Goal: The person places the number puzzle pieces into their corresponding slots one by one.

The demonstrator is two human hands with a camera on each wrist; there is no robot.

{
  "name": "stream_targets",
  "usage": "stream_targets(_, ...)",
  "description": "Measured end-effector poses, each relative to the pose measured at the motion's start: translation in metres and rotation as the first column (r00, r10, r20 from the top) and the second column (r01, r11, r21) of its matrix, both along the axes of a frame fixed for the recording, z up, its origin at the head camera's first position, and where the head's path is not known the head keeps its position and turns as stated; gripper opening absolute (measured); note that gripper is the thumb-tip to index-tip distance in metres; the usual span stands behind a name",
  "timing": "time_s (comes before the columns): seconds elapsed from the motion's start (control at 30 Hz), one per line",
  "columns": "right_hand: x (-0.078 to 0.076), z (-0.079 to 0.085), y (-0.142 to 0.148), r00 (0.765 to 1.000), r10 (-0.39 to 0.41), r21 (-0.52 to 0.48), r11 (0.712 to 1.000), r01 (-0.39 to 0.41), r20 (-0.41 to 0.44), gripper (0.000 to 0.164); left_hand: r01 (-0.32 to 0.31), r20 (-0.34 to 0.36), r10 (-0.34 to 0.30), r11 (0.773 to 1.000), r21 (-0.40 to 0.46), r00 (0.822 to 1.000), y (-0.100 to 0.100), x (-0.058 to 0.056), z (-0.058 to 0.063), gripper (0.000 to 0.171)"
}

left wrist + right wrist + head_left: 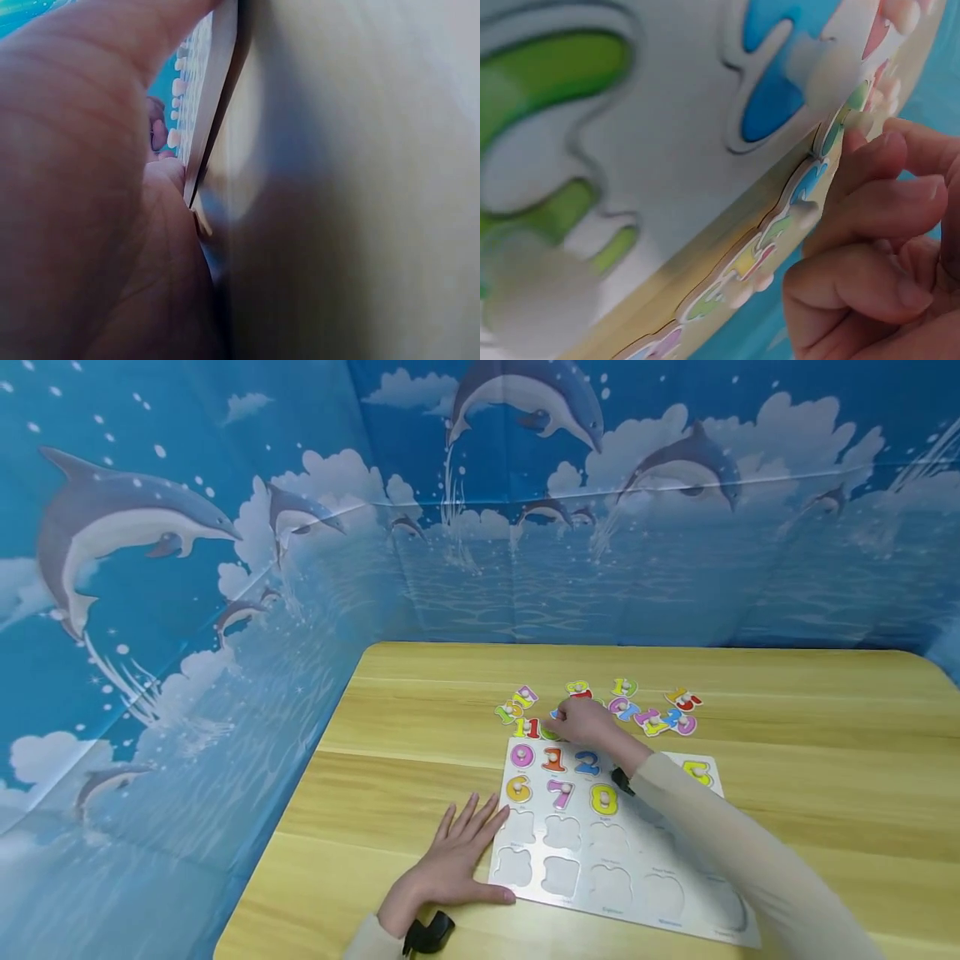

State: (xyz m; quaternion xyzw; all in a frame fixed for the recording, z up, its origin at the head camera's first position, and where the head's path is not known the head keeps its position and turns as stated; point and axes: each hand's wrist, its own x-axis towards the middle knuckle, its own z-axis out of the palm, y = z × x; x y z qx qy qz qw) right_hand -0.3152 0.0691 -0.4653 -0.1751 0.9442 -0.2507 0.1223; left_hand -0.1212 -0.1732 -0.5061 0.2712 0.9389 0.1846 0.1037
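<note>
Green piece [551,734] lies nine o'clock from my nearer right hand [588,724], its pinch unclear. My left hand [453,864] spreads against the board [609,847].

We see wood-grain table [817,727], pale yellow, far corners rounded. Behind it and along left side, we see blue printed backdrop [300,402], creased in places. On print we note large grey dolphin [131,493] leaping at left, second dolphin [521,372] at top middle, smaller dolphins [296,510], white clouds [795,435], rippled water [495,597], white droplets [160,450].
</note>
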Motion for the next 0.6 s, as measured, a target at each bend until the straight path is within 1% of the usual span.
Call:
stream_targets(0.1,-0.003,-0.001,-0.006,1.0,-0.02,0.061,0.998,0.02,-0.003,0.046,-0.001,0.0,0.001,1.0,-0.007,1.0,-0.001,0.0,0.0,0.106)
stream_targets(0.17,-0.004,-0.001,-0.01,1.0,-0.018,0.102,0.995,0.018,-0.008,0.047,-0.003,0.0,0.003,1.0,-0.003,1.0,-0.001,0.0,0.0,0.106)
stream_targets(0.3,-0.003,-0.002,-0.015,1.0,-0.008,0.171,0.985,0.01,-0.012,0.044,0.001,0.003,-0.001,1.0,0.005,1.0,0.0,0.0,0.001,0.106)
stream_targets(0.37,-0.003,-0.002,-0.016,1.0,-0.005,0.188,0.982,0.008,-0.016,0.041,0.001,0.001,-0.001,1.0,0.004,1.0,0.0,0.0,0.0,0.106)
stream_targets(0.5,-0.002,-0.005,-0.015,0.999,-0.015,0.181,0.983,0.022,-0.041,0.038,0.0,0.003,0.0,1.0,0.002,1.0,0.002,0.0,0.001,0.106)
stream_targets(0.6,-0.001,-0.007,-0.01,0.997,-0.018,0.123,0.992,0.027,-0.074,0.036,0.003,0.002,-0.003,1.0,0.001,1.0,0.002,0.0,0.001,0.107)
